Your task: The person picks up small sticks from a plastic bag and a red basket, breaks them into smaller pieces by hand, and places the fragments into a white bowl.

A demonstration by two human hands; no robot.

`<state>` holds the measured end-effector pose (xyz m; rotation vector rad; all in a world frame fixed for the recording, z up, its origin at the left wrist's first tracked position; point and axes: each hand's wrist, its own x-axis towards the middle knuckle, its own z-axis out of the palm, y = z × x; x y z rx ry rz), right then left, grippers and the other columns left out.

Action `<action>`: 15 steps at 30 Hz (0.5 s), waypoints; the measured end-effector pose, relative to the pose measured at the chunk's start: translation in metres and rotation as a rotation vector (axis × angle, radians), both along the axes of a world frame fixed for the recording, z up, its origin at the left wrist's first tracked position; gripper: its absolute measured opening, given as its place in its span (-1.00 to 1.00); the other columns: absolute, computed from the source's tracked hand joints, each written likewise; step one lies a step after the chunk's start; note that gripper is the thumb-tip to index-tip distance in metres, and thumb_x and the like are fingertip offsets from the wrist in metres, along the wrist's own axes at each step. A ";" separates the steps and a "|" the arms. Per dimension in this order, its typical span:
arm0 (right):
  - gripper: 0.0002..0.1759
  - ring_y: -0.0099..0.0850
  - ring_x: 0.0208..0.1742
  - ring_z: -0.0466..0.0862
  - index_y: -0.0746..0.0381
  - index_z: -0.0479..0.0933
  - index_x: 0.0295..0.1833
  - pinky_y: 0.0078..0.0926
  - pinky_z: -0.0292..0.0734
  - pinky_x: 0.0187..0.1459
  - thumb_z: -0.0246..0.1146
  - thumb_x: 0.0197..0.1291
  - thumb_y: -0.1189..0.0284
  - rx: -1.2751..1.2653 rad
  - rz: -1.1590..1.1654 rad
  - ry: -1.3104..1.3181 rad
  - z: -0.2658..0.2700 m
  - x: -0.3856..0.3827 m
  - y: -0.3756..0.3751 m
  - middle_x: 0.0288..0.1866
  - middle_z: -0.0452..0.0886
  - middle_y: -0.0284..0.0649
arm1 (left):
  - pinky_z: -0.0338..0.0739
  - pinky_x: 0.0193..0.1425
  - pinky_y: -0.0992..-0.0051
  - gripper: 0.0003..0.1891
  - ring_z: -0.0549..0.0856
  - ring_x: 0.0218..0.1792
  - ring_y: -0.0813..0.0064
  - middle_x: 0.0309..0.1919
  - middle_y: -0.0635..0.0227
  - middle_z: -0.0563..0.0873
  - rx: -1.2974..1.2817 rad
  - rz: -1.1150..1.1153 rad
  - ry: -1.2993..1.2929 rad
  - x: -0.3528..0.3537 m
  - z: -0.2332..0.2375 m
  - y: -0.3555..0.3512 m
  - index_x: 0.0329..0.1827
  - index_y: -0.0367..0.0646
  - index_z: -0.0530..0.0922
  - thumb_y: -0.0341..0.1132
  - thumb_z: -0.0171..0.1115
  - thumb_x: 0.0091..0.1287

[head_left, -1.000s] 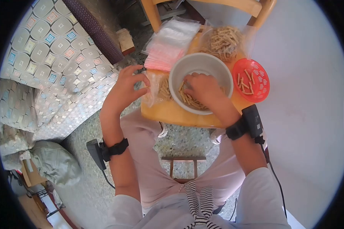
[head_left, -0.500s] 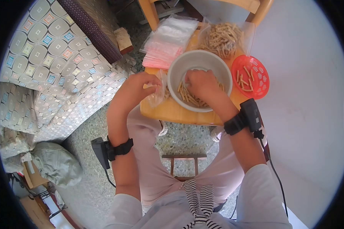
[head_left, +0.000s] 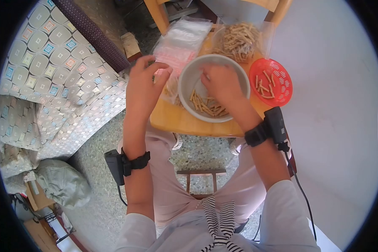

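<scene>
My left hand (head_left: 145,84) is raised over the left side of the wooden seat, thumb and fingers apart, with nothing visible between them. Its fingertips are beside the stack of clear zip bags with red edges (head_left: 178,48). Below them, a small clear bag (head_left: 170,90) with pale contents lies against the bowl. My right hand (head_left: 222,84) is inside the grey bowl (head_left: 182,96), its fingers loosely curled and a gap showing at the thumb. It is above the short tan sticks (head_left: 203,105) gathered at the near side. Its farther fingers are partly hidden.
A large clear bag of tan sticks (head_left: 239,40) lies behind the bowl. At right, a red slotted basket (head_left: 283,86) contains several sticks. Everything rests on a wooden chair seat (head_left: 176,119). A white wall (head_left: 332,96) is at right; patterned fabric (head_left: 50,75) covers furniture at left.
My left hand has moved away from the small bag, up and toward the bag stack. My right hand has shifted away from the sticks toward the bowl's far side. The view has shifted slightly.
</scene>
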<state>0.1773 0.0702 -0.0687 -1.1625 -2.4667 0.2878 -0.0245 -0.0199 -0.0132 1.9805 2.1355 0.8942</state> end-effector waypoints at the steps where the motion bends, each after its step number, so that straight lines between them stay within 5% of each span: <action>1: -0.84 -0.22 -0.18 0.75 0.15 0.70 -0.12 -0.05 0.44 0.16 0.25 0.27 0.40 0.104 0.030 0.077 0.003 0.001 0.001 -0.24 0.75 -0.15 | 0.48 0.26 0.24 -0.66 0.56 0.20 0.07 0.15 0.14 0.63 0.102 0.019 0.052 -0.001 0.001 0.002 0.14 -0.10 0.68 -0.15 0.32 0.39; 8: -0.85 -0.29 -0.16 0.71 0.09 0.67 -0.07 -0.13 0.36 0.26 0.32 0.28 0.36 0.105 0.107 0.423 0.034 0.002 -0.002 -0.18 0.73 -0.33 | 0.30 0.47 0.16 -0.68 0.39 0.39 0.07 0.27 0.26 0.58 0.223 -0.115 0.076 0.030 0.002 0.009 0.09 -0.09 0.70 -0.29 0.39 0.28; 10: -0.85 -0.29 -0.13 0.69 0.10 0.65 -0.06 -0.22 0.40 0.20 0.34 0.27 0.37 0.111 0.277 0.568 0.039 -0.002 -0.003 -0.16 0.71 -0.33 | 0.32 0.46 0.13 -0.63 0.40 0.38 0.07 0.28 0.27 0.57 0.206 -0.169 0.054 0.037 -0.004 0.013 0.11 -0.11 0.68 -0.37 0.42 0.20; 15: -0.86 -0.26 -0.08 0.67 0.12 0.64 -0.07 -0.32 0.47 0.07 0.32 0.28 0.39 0.070 0.257 0.664 0.047 -0.003 -0.010 -0.09 0.68 -0.30 | 0.32 0.45 0.16 -0.73 0.42 0.36 0.10 0.24 0.30 0.61 0.214 -0.166 0.013 0.042 -0.001 0.018 -0.06 -0.12 0.73 -0.40 0.47 0.15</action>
